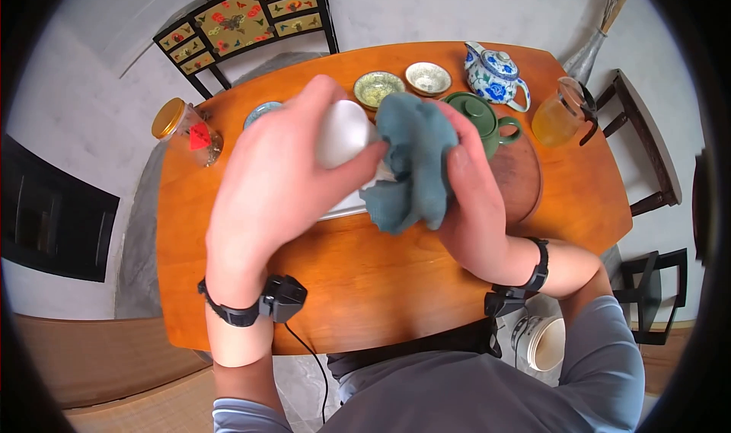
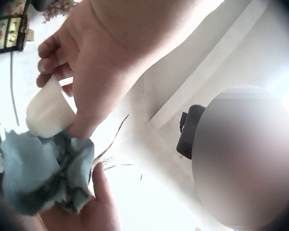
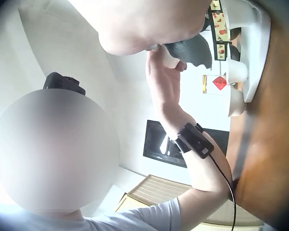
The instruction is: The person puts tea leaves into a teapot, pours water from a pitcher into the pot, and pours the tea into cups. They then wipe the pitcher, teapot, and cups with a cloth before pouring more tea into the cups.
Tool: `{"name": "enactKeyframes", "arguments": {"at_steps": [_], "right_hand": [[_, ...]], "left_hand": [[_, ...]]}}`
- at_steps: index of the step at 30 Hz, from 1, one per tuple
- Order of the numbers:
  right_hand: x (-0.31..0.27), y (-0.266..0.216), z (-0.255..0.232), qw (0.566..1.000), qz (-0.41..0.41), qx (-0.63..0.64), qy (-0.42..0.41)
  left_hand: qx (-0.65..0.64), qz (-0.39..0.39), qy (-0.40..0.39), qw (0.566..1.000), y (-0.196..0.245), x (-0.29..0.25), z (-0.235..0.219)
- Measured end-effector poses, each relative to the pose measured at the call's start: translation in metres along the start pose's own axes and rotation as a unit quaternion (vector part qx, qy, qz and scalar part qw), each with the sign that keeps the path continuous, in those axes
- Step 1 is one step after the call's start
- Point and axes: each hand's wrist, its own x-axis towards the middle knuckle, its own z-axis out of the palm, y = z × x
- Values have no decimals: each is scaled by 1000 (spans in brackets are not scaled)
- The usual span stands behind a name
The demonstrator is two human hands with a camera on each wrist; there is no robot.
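Observation:
My left hand (image 1: 263, 170) grips a smooth white cup (image 1: 343, 132) above the table, its thumb on the side toward the cloth. In my right hand (image 1: 481, 205) is a bunched teal cloth (image 1: 415, 155), pressed up against the cup. The left wrist view shows the cup (image 2: 48, 113) tilted, with the cloth (image 2: 31, 171) covering its lower end. Part of the cup is hidden behind the left fingers and the cloth.
Under the hands lies a white tray (image 1: 346, 206). White cups (image 3: 237, 72) stand around it. Behind are two bowls (image 1: 378, 89), a green teapot (image 1: 478, 113), a blue-and-white teapot (image 1: 496, 77) and a glass pitcher (image 1: 554, 123). A yellow-lidded jar (image 1: 199, 142) stands left; a round board (image 1: 521, 186) lies right.

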Motion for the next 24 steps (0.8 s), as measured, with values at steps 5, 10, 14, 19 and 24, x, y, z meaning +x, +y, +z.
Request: {"name": "enactKeyframes", "arguments": {"at_steps": [5, 10, 14, 19, 24], "right_hand": [[-9, 13, -6, 994, -52, -68, -64], [-13, 20, -12, 977, -109, -169, -65], [-18, 22, -16, 995, -4, -97, -10], [0, 14, -16, 974, 126, -186, -19], [15, 9, -25, 946, 305, -110, -14]], "left_hand": [[102, -6, -38, 994, 18, -8, 28], [112, 25, -11, 993, 35, -23, 53], [167, 63, -12, 984, 40, -30, 54], [120, 104, -40, 987, 31, -23, 41], [138, 84, -46, 986, 40, -25, 35]]}}
